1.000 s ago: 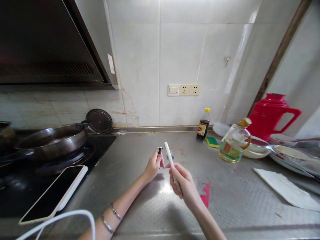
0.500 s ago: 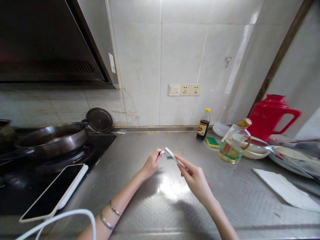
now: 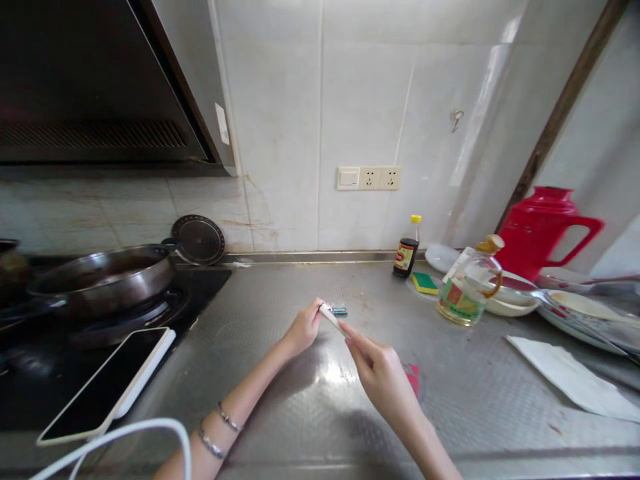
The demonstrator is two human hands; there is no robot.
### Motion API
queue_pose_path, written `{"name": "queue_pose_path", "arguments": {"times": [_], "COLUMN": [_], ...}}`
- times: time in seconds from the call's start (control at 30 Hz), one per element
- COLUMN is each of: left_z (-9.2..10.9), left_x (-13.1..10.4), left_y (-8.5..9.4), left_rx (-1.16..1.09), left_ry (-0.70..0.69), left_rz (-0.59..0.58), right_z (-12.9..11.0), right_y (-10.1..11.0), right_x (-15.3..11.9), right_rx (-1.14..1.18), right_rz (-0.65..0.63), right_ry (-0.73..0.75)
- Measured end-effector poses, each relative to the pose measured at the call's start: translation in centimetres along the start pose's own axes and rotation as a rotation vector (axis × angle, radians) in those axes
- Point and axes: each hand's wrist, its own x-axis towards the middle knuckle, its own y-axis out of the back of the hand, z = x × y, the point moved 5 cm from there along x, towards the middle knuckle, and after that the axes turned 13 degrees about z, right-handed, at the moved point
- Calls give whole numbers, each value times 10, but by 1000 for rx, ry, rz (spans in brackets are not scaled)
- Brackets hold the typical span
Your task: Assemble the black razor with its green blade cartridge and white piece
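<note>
My right hand (image 3: 373,360) pinches a slim white stick-like object (image 3: 331,316), which slants up and left. Its far tip meets the fingertips of my left hand (image 3: 304,327). Those fingers are closed on a small thing, mostly hidden, too small to name. Just right of the left fingertips, a small green and dark item (image 3: 340,311) lies on the metal counter (image 3: 280,413). Beside my right wrist a flat pink-red piece (image 3: 412,379) shows on the counter, partly covered by the hand.
Left: a phone (image 3: 107,383) with a white cable (image 3: 165,423), a pan (image 3: 107,280) on the stove. Right: a dark sauce bottle (image 3: 405,257), sponge (image 3: 425,283), oil jug (image 3: 460,300), red thermos (image 3: 535,233), dishes (image 3: 590,320) and white paper (image 3: 570,377).
My right hand has moved left and slightly down, bringing the white stick's tip to my left fingertips. More of the pink-red piece now shows. My left hand has hardly moved.
</note>
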Motion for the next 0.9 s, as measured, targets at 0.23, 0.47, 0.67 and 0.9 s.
{"name": "queue_pose_path", "arguments": {"times": [0.23, 0.47, 0.67, 0.9], "left_z": [4, 1, 4, 3], "left_x": [0, -1, -1, -1], "left_y": [0, -3, -2, -2], "left_rx": [17, -2, 12, 54], "left_ry": [-6, -7, -15, 1], "left_rz": [-8, -22, -30, -15], "right_z": [0, -1, 2, 2], "right_y": [3, 0, 2, 8], "right_x": [2, -1, -1, 3], "right_rx": [-56, -21, -43, -72], "right_rz": [37, 1, 19, 39], "right_ry": [0, -12, -13, -16]}}
